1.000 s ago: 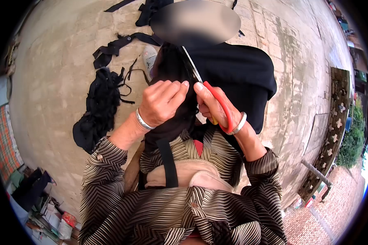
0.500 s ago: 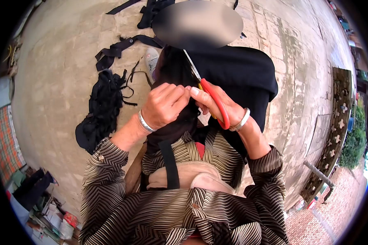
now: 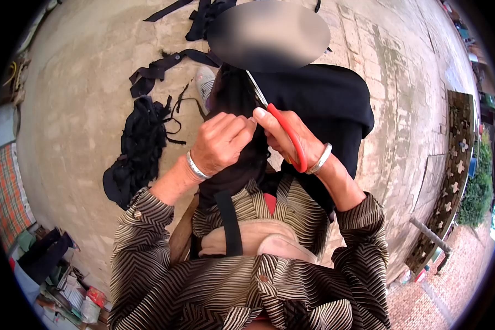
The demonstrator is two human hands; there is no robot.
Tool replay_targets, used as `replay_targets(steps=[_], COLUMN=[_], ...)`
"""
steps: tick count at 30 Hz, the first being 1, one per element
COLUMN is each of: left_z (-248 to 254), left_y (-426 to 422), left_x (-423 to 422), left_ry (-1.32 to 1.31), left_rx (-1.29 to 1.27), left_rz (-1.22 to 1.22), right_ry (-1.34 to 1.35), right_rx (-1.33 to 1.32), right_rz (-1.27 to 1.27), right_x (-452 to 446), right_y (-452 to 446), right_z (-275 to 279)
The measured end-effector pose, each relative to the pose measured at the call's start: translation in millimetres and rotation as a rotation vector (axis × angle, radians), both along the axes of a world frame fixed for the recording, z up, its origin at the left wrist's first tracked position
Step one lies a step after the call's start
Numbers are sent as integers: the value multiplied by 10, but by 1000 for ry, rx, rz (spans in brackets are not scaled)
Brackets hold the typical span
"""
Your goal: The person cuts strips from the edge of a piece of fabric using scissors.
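My right hand (image 3: 291,135) is wrapped round red-handled scissors (image 3: 287,132), whose blades point up and away over the dark cloth. Close beside it, my left hand (image 3: 223,142) is closed, its thumb and forefinger pinched near my right thumb; anything between them is too small to make out. Black cloth (image 3: 313,93) lies over my lap and legs, under both hands. A black strip (image 3: 229,223) lies across a beige padded piece (image 3: 258,236) at my waist.
A heap of black cloth scraps (image 3: 136,148) lies on the paved floor to the left, with dark strips (image 3: 159,67) beyond it. A shoe (image 3: 205,82) shows beside the cloth. A pierced block wall (image 3: 448,170) stands at the right. A blurred oval hides the top middle.
My hands have come together, with my right thumb now by my left fingertips. The scissors have tilted slightly and shifted a little left. The view has shifted slightly.
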State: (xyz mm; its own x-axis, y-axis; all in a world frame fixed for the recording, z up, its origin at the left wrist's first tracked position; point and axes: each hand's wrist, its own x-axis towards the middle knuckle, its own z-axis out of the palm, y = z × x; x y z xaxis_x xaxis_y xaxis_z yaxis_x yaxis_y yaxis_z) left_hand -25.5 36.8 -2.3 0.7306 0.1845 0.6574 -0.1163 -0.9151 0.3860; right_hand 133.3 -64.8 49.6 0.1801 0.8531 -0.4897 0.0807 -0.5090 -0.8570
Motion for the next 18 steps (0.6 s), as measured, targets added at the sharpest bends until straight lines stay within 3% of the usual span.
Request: replay_targets(steps=[4, 8, 11, 13, 18], left_z=[-23, -5, -23, -30, 1], left_y=[-2, -25, -26, -35, -39], left_x=[17, 0, 7, 12, 12], left_ry=[-23, 15, 4, 11, -1], left_rx=[-27, 0, -14, -16, -17], left_rz=[1, -23, -13, -7, -16], right_ry=[138, 80, 56, 136, -34], right_rx=[-44, 10, -75, -157, -1], right_rz=[18, 59, 127, 36, 45], right_x=[-2, 58, 90, 93, 59], right_y=[-25, 3, 58, 80, 79], right_z=[-2, -29, 59, 161, 66])
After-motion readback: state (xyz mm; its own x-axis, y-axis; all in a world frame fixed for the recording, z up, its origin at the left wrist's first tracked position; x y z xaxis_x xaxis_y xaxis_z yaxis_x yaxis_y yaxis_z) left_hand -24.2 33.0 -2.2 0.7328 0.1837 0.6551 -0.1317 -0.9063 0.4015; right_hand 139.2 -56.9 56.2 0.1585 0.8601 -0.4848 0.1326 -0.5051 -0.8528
